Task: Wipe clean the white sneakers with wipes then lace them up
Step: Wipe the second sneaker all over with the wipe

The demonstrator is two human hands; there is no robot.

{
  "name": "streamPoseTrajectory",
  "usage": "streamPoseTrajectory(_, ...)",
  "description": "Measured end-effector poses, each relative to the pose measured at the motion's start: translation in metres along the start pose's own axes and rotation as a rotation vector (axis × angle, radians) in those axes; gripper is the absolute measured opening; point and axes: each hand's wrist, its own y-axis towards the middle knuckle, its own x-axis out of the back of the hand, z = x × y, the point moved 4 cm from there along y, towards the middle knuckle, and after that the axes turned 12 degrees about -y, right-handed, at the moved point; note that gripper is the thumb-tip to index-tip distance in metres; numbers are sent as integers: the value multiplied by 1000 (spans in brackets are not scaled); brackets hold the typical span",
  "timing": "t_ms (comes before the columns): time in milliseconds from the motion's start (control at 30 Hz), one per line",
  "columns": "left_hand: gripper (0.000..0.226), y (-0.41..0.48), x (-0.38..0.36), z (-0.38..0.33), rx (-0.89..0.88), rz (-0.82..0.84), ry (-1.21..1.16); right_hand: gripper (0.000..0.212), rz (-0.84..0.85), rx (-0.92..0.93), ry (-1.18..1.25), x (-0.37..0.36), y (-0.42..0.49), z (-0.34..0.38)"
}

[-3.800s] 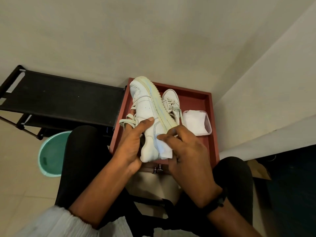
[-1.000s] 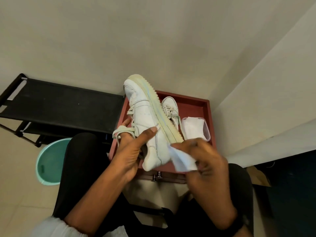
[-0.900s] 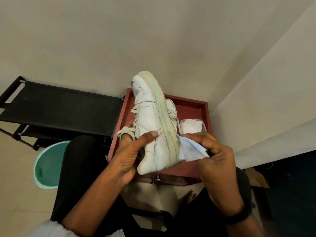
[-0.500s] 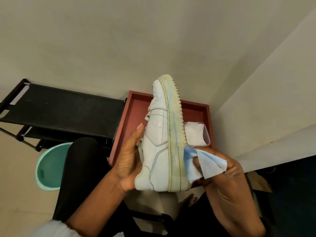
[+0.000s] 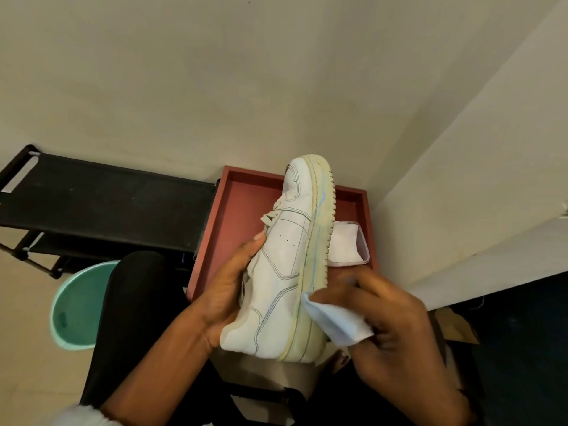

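Observation:
A white sneaker (image 5: 284, 265) is held on its side above the red tray (image 5: 229, 222), toe pointing away, its yellowed sole edge facing right. My left hand (image 5: 227, 290) grips the sneaker from the left, around the upper and the heel. My right hand (image 5: 390, 321) holds a folded white wipe (image 5: 335, 321) and presses it against the sole edge near the heel. Loose laces (image 5: 270, 215) hang at the sneaker's left side. The second sneaker is hidden behind the held one.
A clear plastic box of wipes (image 5: 349, 247) sits in the tray's right part. A black folding rack (image 5: 101, 204) stands to the left, with a teal basin (image 5: 76, 305) on the floor below it. Walls close in behind and on the right.
My left hand has turned the sneaker so its sole edge faces right and brought it closer. My right hand has carried the wipe from the heel side onto the sole edge.

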Motion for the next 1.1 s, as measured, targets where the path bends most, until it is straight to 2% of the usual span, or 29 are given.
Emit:
streamPoseTrajectory(67, 57, 1, 3, -2, -12, -13, 30, 23, 67, 133, -257, -7, -2, 1)
streamPoseTrajectory(133, 67, 0, 4, -4, -7, -19, 20, 25, 84, 186, -325, -11, -3, -3)
streamPoseTrajectory(200, 67, 0, 4, -4, -14, -33, 42, 24, 81, 211, -348, -12, -1, -2)
streamPoseTrajectory(333, 46, 0, 4, -5, -61, -100, 51, 25, 4, 161, -375, -10, 5, -8)
streamPoseTrajectory(467, 55, 0, 9, -7, -37, -102, 46, 23, 19, 221, -405, -15, 1, -7)
streamPoseTrajectory(600, 43, -1, 8, -7, -31, -114, 64, 33, 34, 246, -371, -10, 4, -7)
streamPoseTrajectory(667, 46, -1, 5, -6, -31, -96, 60, 25, -19, 188, -418, -8, 7, -16)
streamPoseTrajectory(733, 58, -2, 3, -6, -22, -80, 48, 29, -38, 154, -423, -9, 8, -19)
streamPoseTrajectory(833, 69, -4, 6, -7, -12, -90, 63, 23, 23, 237, -363, -11, 5, -12)
streamPoseTrajectory(967, 55, -1, 12, -4, 8, -167, 52, 19, 75, 304, -320, -13, 3, -9)
streamPoseTrajectory(1100, 42, -1, 8, -4, 0, -154, 38, 25, -13, 191, -421, -10, 11, -23)
